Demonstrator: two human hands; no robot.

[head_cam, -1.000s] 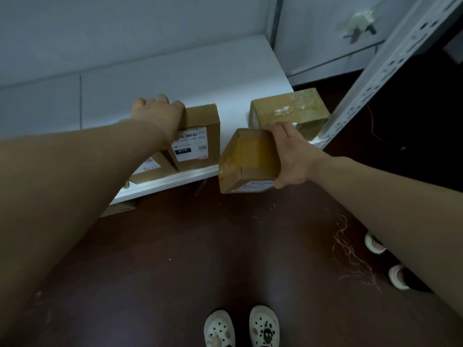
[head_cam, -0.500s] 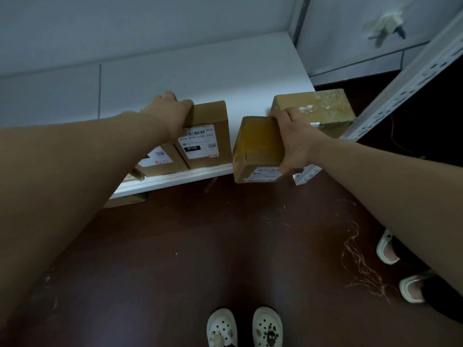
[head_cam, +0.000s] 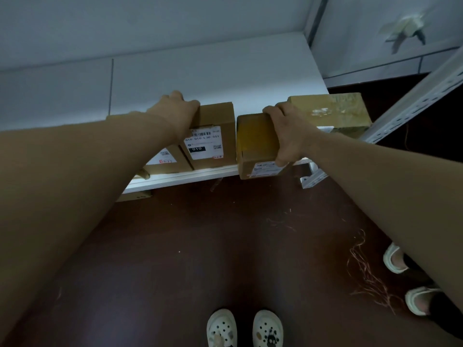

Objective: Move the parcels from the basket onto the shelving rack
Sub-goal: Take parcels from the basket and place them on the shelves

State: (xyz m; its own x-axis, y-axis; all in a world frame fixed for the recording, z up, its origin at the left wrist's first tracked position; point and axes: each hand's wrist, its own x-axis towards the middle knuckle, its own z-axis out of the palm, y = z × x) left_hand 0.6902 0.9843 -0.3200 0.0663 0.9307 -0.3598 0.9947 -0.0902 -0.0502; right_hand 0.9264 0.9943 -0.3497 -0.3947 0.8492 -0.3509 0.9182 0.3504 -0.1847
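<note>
**Placement step, head view.** The white shelf (head_cam: 225, 71) of the shelving rack spans the upper frame. Its rear half is bare, and its front lip runs just above the dark floor (head_cam: 200, 246). A perforated upright post (head_cam: 413, 96) bounds the shelf on the right.

Three parcels line the front edge:
- a taped parcel (head_cam: 333, 111) beside the post;
- a labelled parcel (head_cam: 213, 136) near the middle;
- a lower parcel (head_cam: 164, 160) to its left, largely hidden by the forearm.

The held parcel (head_cam: 255, 141) sits in the gap between the labelled and taped parcels, with its near end projecting past the lip. Whether its base rests on the shelf cannot be told. The right hand (head_cam: 288, 131) grips it from above, fingers curled over the far edge and thumb on the near, labelled face. The left hand (head_cam: 175, 108) lies curled over the rear left corner of the labelled parcel, apparently steadying it. The basket is out of view.

Judged next move: push the held parcel rearward until no part overhangs, then release. The gap is narrow on both sides; free room lies behind.
</note>
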